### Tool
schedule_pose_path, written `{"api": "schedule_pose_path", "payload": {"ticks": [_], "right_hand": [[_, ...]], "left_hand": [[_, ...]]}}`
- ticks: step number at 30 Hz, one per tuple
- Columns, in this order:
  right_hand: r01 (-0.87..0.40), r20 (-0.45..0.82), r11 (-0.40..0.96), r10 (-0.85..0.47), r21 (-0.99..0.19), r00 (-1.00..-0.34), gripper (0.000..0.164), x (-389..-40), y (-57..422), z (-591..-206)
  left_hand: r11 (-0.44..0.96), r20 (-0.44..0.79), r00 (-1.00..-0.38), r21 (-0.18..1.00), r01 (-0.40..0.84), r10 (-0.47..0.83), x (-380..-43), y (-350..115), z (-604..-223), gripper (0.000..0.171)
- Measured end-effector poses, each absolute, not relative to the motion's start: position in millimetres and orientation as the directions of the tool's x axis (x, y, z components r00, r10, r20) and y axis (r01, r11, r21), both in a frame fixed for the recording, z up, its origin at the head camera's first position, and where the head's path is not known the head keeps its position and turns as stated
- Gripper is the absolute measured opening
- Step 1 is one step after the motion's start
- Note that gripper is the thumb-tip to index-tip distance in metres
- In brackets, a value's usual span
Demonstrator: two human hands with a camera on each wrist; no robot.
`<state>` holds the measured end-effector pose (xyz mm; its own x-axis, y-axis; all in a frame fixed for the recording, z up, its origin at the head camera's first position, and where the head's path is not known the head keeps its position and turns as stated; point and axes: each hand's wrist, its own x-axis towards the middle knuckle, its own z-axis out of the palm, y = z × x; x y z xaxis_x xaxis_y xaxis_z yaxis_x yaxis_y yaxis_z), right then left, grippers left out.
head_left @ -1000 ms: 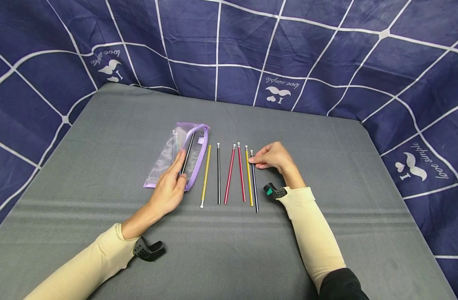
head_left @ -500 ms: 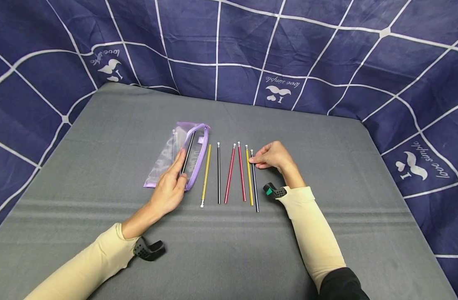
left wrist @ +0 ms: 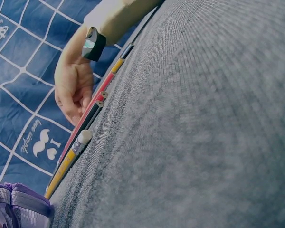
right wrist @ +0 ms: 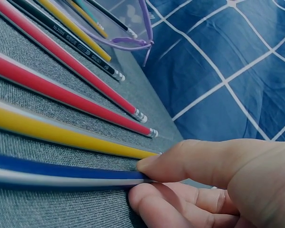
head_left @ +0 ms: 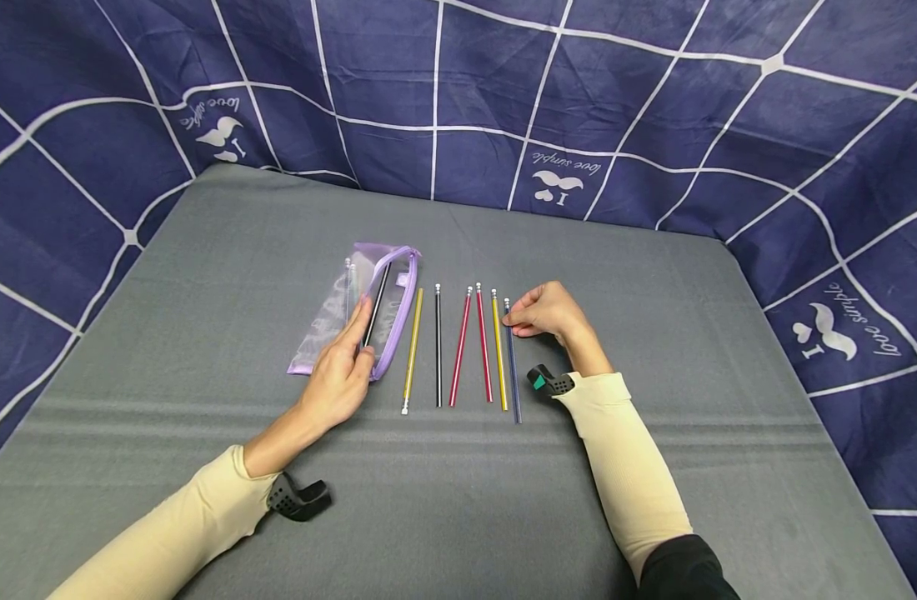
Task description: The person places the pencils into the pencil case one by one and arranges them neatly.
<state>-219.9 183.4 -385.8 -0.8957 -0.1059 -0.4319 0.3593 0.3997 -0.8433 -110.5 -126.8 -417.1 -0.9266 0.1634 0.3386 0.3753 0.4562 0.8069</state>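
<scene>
In the head view my right hand (head_left: 543, 311) pinches a blue pencil (head_left: 513, 375) near its eraser end, at the right end of a row. The right wrist view shows thumb and fingertips on either side of that blue pencil (right wrist: 61, 175). My left hand (head_left: 341, 377) holds a see-through pencil case (head_left: 323, 325) with a purple zipper, its thumb at the edge of the opening. Inside the case lie a black pencil (head_left: 376, 304) and others. Left of the blue pencil are a yellow pencil (head_left: 499, 350), two red pencils (head_left: 461, 346), a black pencil (head_left: 438, 346) and another yellow pencil (head_left: 412, 352).
A grey cloth covers the table (head_left: 428, 500). Behind it hangs a dark blue curtain (head_left: 473, 92) with white lines. The yellow pencil beside the case lies with its eraser toward me, while the others in the row have erasers pointing away.
The blue pencil has shifted slightly right with my right hand, widening the gap to the yellow pencil. Its upper side now looks bluer. My left hand and the case have stayed put.
</scene>
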Motion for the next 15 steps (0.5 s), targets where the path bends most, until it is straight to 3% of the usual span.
{"api": "schedule_pose_path", "payload": {"ticks": [15], "right_hand": [[0.371,-0.43,0.331,-0.126,-0.868,-0.894,0.013,-224.3,191.0,-389.6]], "left_hand": [[0.471,0.322,-0.932,0.805,0.361,0.165,-110.5,-126.7,-417.2,0.067]]}}
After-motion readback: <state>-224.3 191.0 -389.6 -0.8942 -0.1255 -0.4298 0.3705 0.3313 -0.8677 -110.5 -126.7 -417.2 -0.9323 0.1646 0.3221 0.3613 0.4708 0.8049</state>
